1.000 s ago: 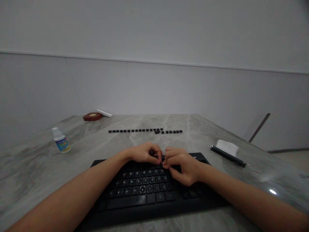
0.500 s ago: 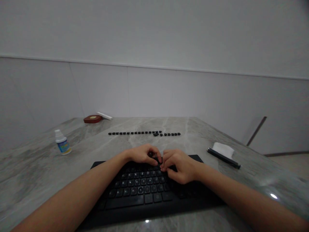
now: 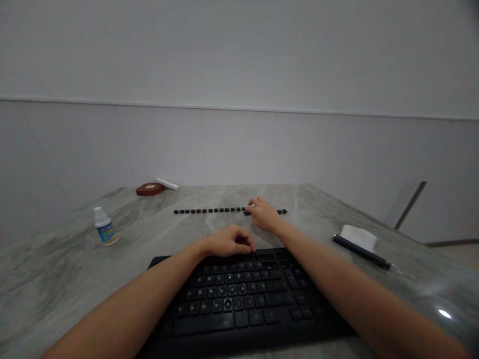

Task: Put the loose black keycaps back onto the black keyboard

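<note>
My left hand [image 3: 230, 242] rests at the top edge of a black keyboard [image 3: 232, 289], fingers curled and thumb close to the index finger; anything between them is hidden. Farther away, my right hand [image 3: 264, 214] reaches over the keyboard to the right part of a line of small black keycaps [image 3: 204, 211] on the table. Its thumb and finger come together low over the keycaps, and I cannot make out what they pinch. A wider black keycap [image 3: 247, 213] lies just by these fingertips. Several keycaps are behind the right hand.
On the left stands a white bottle with a blue label [image 3: 107, 230]. A reddish-brown case [image 3: 149, 189] and a white strip-like box [image 3: 167, 184] lie at the back left. To the right, a black pen-like tool [image 3: 361, 251] lies against a white cloth or tissue [image 3: 359, 237] on the marbled table [image 3: 142, 229].
My right hand has left the keyboard and moved forward to the row of keycaps. My left hand stays at the keyboard's top edge. The view has shifted slightly.
</note>
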Motion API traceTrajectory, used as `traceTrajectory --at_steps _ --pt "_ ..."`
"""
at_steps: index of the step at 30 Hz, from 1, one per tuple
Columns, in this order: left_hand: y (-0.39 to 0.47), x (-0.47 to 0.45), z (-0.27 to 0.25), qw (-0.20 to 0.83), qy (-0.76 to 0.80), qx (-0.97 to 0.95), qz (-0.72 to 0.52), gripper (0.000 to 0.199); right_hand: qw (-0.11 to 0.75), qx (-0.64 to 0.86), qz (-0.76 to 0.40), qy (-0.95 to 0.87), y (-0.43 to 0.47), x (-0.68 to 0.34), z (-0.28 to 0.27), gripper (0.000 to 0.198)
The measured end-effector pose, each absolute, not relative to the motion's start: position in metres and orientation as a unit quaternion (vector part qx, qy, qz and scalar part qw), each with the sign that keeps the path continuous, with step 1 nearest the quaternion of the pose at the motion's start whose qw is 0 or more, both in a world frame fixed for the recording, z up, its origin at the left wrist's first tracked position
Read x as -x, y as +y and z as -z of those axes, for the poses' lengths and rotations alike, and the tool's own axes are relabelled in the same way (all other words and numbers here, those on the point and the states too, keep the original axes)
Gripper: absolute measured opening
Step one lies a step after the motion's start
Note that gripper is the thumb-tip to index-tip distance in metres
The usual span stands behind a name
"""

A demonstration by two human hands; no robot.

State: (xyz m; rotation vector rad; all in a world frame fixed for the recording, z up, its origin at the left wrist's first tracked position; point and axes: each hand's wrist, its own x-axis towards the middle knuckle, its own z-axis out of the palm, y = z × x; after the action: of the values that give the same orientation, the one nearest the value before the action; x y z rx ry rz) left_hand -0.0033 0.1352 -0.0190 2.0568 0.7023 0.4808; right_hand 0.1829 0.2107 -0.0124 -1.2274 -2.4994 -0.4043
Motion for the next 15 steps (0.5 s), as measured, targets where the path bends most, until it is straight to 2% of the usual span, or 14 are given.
traceTrajectory --at_steps 6,15 --pt "0.1332 0.0029 0.0156 0.430 0.287 -0.835 -0.187 0.012 0.121 0.403 0.156 -0.894 0.2124 -0.1831 0.0204 0.028" --pt "0.1364 0.0036 0.0186 0.412 0.285 -0.846 -0.184 0.014 0.123 0.363 0.105 -0.918 0.2132 -0.1830 0.0208 0.025"
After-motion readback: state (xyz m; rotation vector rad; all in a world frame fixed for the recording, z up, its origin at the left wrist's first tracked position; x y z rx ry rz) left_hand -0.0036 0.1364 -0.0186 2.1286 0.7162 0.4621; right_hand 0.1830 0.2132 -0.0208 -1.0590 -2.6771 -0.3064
